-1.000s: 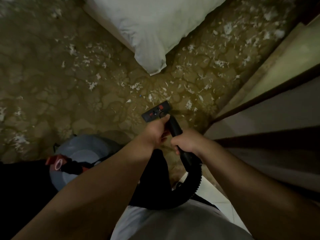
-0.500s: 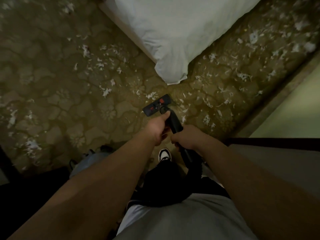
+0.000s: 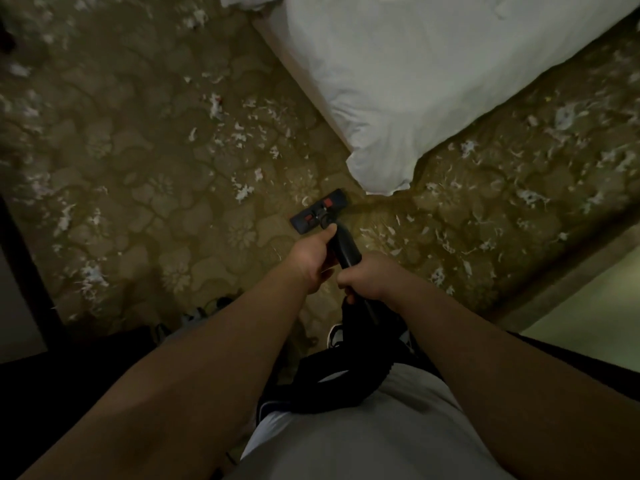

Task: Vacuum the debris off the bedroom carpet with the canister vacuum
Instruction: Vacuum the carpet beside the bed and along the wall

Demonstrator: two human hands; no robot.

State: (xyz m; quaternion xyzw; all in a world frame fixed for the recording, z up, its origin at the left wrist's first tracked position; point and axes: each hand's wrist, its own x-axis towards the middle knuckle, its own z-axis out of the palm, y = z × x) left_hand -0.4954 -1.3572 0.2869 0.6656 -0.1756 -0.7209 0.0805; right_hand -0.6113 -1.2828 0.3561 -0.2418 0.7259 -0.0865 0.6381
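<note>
So: both hands gripped the black plastic vacuum wand [image 3: 344, 247]. The left hand [image 3: 311, 259] was ahead with its thumb laid along the tube; the right hand [image 3: 367, 277] was just behind it, fingers wrapped round. The wand ran down to the flat black rectangular floor head with two red pedals [image 3: 320, 211]. That head sat on the olive-brown floral-patterned carpet [image 3: 156, 188], just beside the hanging corner of the white bed duvet [image 3: 398, 98]. Any print on the head was too blurred to read. Scattered torn white paper-like debris [image 3: 244, 192] lay left of the head, thicker to the right of the bed corner. From the wand a black ribbed hose [image 3: 346, 389] looped back across the person's grey shirt [image 3: 363, 438]. One white-and-black sneaker [image 3: 334, 336] showed below the hands.
</note>
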